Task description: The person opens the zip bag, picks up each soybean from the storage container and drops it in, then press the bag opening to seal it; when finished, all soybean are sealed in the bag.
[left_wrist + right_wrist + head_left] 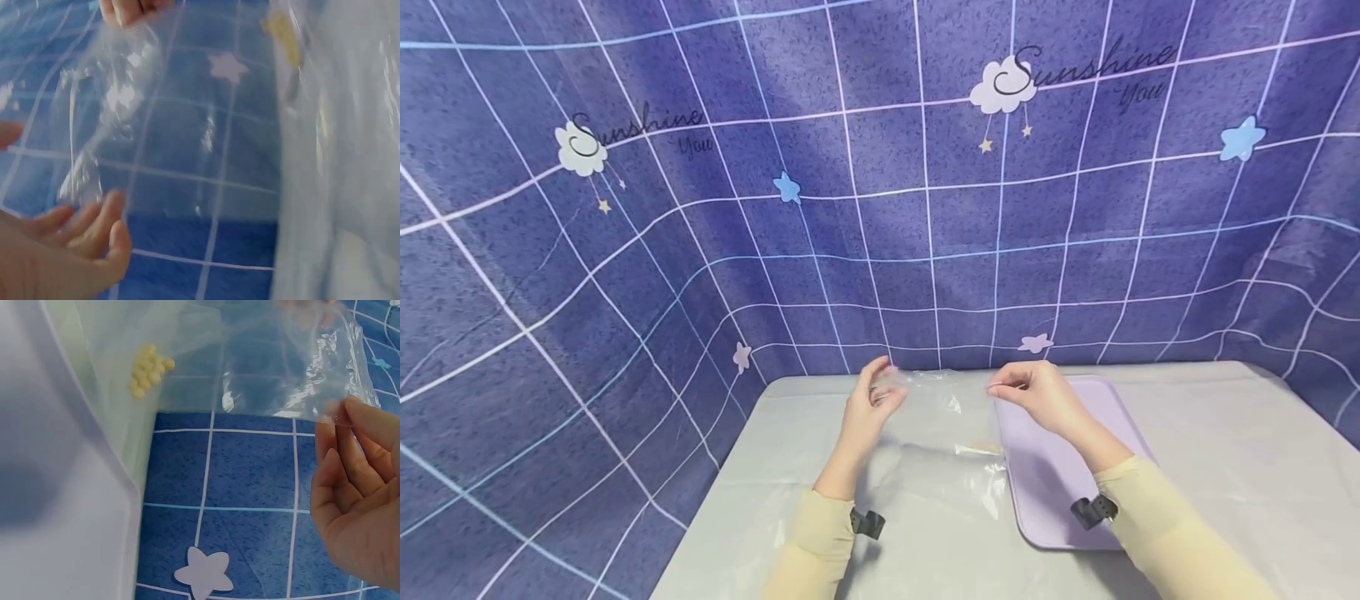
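Observation:
A clear plastic bag (940,408) hangs between my two hands above the table, with its lower part near the cloth. Small pale yellow round pieces (149,370) lie in a cluster low in the bag or behind its film; I cannot tell which. My right hand (1037,396) pinches the bag's upper right corner between thumb and fingertips. At the upper left side of the bag, my left hand (868,408) has its thumb and fingers apart. In the left wrist view its bent fingers (94,231) are blurred close to the film.
A lilac tray (1052,492) lies on the table to the right, partly under my right forearm. Pale grey cloth covers the table (1217,483). Behind it and to the left hangs a blue-purple grid curtain (895,217). Each wrist wears a black strap device (868,523).

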Demonstrator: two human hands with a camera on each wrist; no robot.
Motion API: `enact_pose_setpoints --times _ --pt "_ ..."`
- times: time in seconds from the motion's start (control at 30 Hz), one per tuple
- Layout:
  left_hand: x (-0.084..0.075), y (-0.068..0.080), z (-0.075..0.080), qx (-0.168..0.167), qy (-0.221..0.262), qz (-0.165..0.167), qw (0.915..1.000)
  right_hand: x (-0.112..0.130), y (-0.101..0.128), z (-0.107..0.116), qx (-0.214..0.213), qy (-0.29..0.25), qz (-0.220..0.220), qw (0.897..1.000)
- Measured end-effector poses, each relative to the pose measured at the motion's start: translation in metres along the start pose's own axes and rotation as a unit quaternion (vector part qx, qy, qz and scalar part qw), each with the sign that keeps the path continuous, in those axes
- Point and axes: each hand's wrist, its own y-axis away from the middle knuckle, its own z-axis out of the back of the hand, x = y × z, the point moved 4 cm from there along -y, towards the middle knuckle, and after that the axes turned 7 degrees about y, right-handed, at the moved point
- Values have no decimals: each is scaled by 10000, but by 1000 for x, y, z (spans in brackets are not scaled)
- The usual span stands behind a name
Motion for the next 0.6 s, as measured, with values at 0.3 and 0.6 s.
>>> enact_pose_setpoints --times 0.3,0.6 --pt "24 -11 6 -129 692 550 9960 -3 -1 7 41 -451 -312 9985" --pt "-36 -7 3 -349 835 -32 9959 20 6 40 -377 -1272 -381 9904"
